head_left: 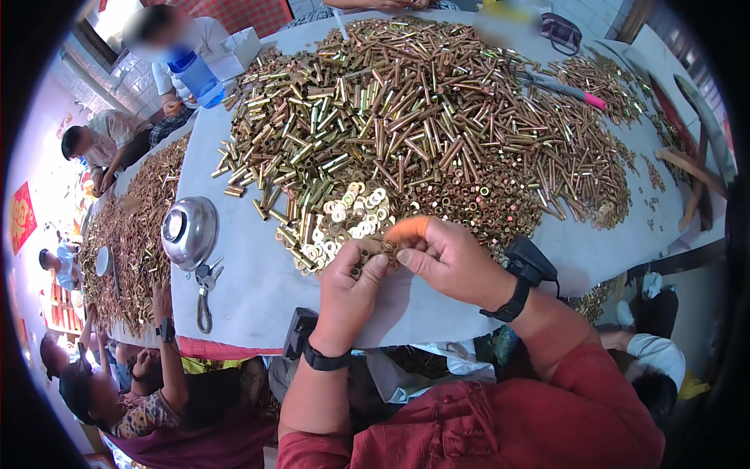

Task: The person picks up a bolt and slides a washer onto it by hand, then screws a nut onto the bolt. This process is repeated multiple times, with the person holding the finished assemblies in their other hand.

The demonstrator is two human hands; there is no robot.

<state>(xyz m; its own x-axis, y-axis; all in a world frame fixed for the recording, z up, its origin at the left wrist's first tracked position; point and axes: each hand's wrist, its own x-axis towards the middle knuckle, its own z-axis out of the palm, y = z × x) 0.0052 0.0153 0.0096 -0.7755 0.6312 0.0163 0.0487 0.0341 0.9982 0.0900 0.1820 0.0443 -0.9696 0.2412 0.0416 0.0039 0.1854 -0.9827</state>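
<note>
My left hand (348, 291) is closed, thumb against fingers, round several small brass-coloured nuts (388, 248) near the front of the pile. Close to it on the right, my right hand (449, 262) is curled with thumb and index finger near the same nuts; an orange finger cover (407, 229) sits on its index finger. What lies between its fingertips is too small to make out. Just beyond my hands lie shiny flat washers (353, 213), with loose nuts (486, 195) to their right. A large heap of metal tube sleeves (406, 109) spreads behind them.
On the pale-covered table (250, 305), a round metal bowl (190, 232) and a bunch of keys (207, 275) lie left. A blue bottle (198, 78) stands far left. A pink-tipped tool (574, 94) lies far right. Other people sit around the left side, beside another heap (133, 242).
</note>
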